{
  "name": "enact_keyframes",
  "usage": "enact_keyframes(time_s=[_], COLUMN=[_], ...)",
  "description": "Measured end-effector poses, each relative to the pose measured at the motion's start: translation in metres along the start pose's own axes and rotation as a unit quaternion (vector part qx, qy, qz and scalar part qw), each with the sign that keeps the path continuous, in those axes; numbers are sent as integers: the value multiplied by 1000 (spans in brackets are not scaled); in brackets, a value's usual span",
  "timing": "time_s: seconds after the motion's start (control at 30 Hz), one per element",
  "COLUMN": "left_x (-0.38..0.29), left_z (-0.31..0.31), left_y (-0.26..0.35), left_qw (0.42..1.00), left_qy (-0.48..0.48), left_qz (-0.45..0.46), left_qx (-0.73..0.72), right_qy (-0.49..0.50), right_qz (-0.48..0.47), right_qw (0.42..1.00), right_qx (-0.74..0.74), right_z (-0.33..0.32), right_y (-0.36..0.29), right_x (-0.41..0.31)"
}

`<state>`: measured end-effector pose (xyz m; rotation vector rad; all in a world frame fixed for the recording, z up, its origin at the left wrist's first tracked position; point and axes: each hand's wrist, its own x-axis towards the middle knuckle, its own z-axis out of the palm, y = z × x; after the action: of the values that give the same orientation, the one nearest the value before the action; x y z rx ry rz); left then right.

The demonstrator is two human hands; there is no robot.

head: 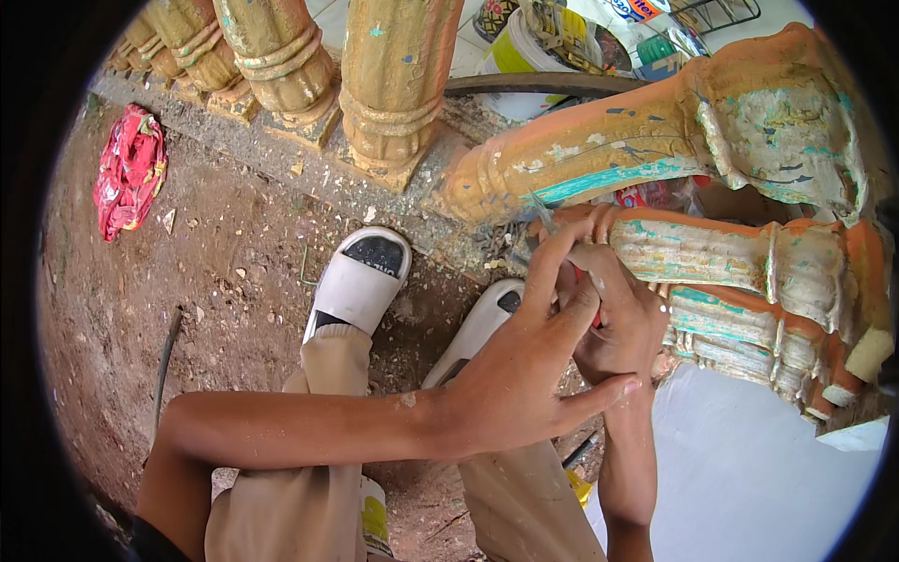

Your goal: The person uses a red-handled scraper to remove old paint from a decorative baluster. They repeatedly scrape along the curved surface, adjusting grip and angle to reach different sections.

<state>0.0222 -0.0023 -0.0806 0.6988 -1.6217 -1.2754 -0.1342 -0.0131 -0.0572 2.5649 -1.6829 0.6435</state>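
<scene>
A scraper with a grey metal blade [542, 213] and a red handle [597, 319] points up and left at the foot of a baluster. My right hand [621, 309] is wrapped around the handle. Across it lies my left hand [523, 372], its fingers over the right hand and near the blade, its thumb spread apart. The fingers hide how far they grip the tool. Beside the blade stands an orange-brown baluster [597, 151] with a strip of turquoise paint laid bare. A second baluster [692, 249], flaked to white and turquoise, runs just right of the hands.
More balusters [281, 60] line the concrete ledge [232, 144]. Behind them stands a paint bucket [520, 49] with brushes on top. A red cloth [131, 172] lies on the dirt ground [232, 302], strewn with paint chips. My white slide sandals [362, 274] are below. A white surface [744, 464] fills the lower right.
</scene>
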Motion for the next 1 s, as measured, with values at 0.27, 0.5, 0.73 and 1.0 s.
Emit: enact_keyframes(time_s=[0.27, 0.5, 0.73, 1.0], left_x=[-9, -11, 1, -4], left_z=[10, 8, 11, 5], left_y=[-20, -16, -8, -11], left_qw=[999, 999, 999, 999], left_qy=[27, -13, 14, 17], left_qz=[-19, 29, 45, 35], left_qx=[-22, 7, -14, 6], right_qy=[-30, 8, -36, -31], right_qz=[0, 37, 52, 43], right_qw=[999, 999, 998, 998], right_qx=[-38, 6, -8, -14], right_z=[12, 7, -12, -3], right_y=[4, 0, 1, -5], right_x=[-5, -19, 1, 3])
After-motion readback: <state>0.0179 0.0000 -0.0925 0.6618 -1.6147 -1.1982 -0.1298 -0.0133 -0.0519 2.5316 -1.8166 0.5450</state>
